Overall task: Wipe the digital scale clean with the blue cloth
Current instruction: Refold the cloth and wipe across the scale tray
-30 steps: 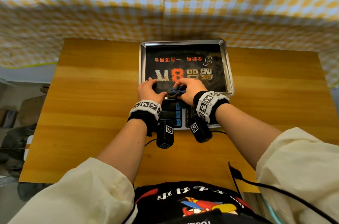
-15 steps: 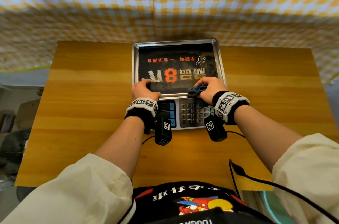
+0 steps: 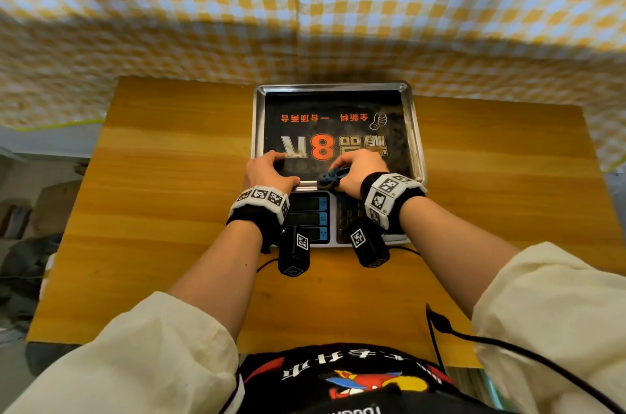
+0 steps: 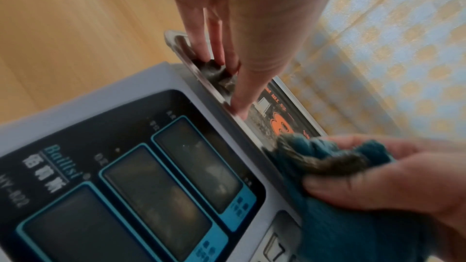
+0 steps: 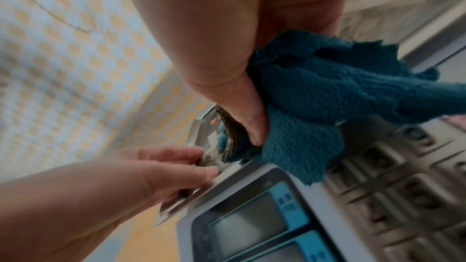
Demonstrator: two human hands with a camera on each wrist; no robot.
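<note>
Worktop (image 3: 169, 210): a plain wooden top; the scale (image 3: 333, 210) sits at its middle toward the back, right in front of the person
Display and keypad: the nearest part of the scale, three screens (image 4: 141, 184) on the left and keys (image 5: 403, 176) on the right; the keys look dull and smudged, so I'd judge this panel not yet cleaned
Left hand (image 3: 267, 173): steadying the scale at the near left corner of the tray (image 3: 415, 129), fingers (image 4: 201, 33) bent over the rim and thumb pressed down inside it; it holds no cloth
Right hand (image 3: 359, 171): fingers closed round the bunched blue cloth (image 3: 330, 176), pushing it against the near rim of the tray, roughly at the middle
Cloth: already grey with dirt on the folds that meet the metal (image 4: 330, 163), which tells me some wiping has been done
Tray surface: the dark printed sheet beyond the hands looks grimy, worst down the right side (image 3: 404, 142)
Progress: early to middle, by my reckoning; the front edge is being worked, the far half and the keypad are left
Behind: a yellow and blue checked curtain (image 3: 305, 6) hangs past the worktop
</note>
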